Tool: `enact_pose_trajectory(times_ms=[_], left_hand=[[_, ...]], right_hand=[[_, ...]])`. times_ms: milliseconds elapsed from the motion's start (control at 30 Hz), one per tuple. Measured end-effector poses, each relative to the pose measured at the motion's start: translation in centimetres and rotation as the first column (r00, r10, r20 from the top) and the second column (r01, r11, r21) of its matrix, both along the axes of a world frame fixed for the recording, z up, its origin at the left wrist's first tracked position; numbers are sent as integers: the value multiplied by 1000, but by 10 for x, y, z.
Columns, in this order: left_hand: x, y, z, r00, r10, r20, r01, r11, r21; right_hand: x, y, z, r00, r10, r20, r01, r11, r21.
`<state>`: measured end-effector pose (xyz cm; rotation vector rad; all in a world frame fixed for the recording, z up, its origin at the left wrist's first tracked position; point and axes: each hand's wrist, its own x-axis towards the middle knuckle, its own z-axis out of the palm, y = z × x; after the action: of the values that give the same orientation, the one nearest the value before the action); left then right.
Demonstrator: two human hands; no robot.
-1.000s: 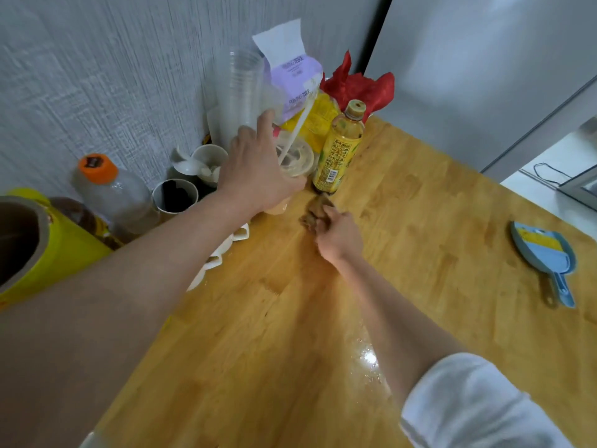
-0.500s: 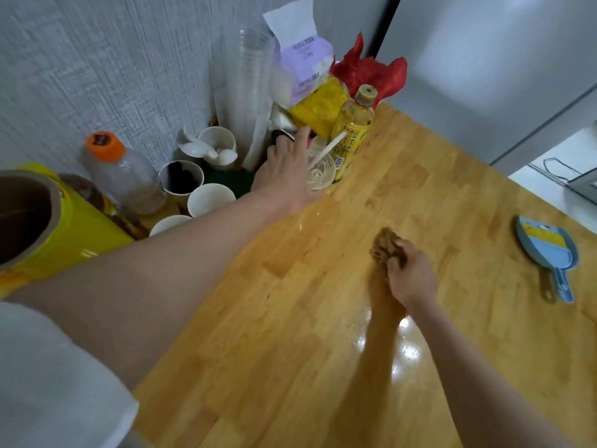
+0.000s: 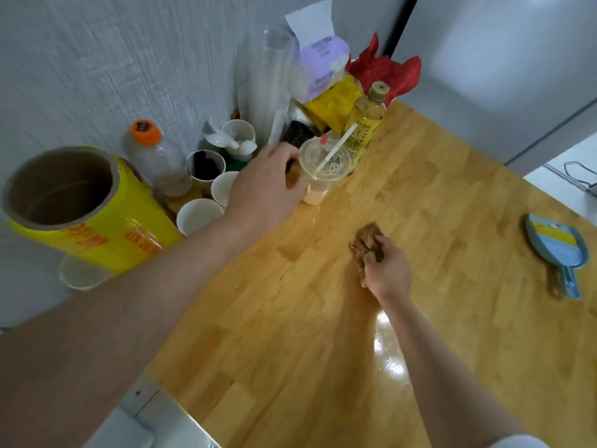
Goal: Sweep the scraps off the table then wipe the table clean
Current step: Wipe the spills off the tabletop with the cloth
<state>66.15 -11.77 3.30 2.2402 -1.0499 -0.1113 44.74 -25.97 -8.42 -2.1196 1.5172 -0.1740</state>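
Note:
My right hand point(image 3: 387, 270) is shut on a crumpled brown cloth point(image 3: 366, 242) and presses it on the wooden table point(image 3: 290, 367) near the middle. A wet shine shows on the wood beside my right forearm. My left hand point(image 3: 265, 185) reaches to the back left, with thumb and fingertips against the left side of a clear plastic cup point(image 3: 324, 169). The cup has a lid and a straw and stands on the table beside a yellow drink bottle point(image 3: 365, 127). No loose scraps are visible on the wood.
Clutter fills the back left corner by the wall: a yellow roll of cling film point(image 3: 80, 208), an orange-capped bottle point(image 3: 155, 156), paper cups point(image 3: 200, 215), stacked clear cups point(image 3: 268, 76) and bags. A blue dustpan with a brush point(image 3: 555, 244) lies at the right edge.
My left hand brought the plastic cup down beside the yellow bottle and has drawn back a little. My right hand slid the cloth from near the bottle toward the middle of the table.

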Motion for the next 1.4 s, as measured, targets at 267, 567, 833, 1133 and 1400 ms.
enact_pose_trajectory(times_ms=[267,567,833,1133,1400], left_hand=[[-31,119,-62,970,-123,-208,212,847,487],[-76,215,-42,940,327,-96,-330,944,-22],[-39,246,-33,817,551,-168,-576,789,-214],[-6,210,-18,868,359,-342,-474,804,-359],[5,236,1,884,282,-373,-429,806,-408]], right_hand=[[58,124,-5,639,768,39,-766,640,-63],[62,103,-2,898,439,-28,-440,896,-65],[76,121,5,895,440,74,-445,892,80],[63,198,7,523,852,7,-848,520,99],[83,154,4,840,541,-28,-542,840,-34]])
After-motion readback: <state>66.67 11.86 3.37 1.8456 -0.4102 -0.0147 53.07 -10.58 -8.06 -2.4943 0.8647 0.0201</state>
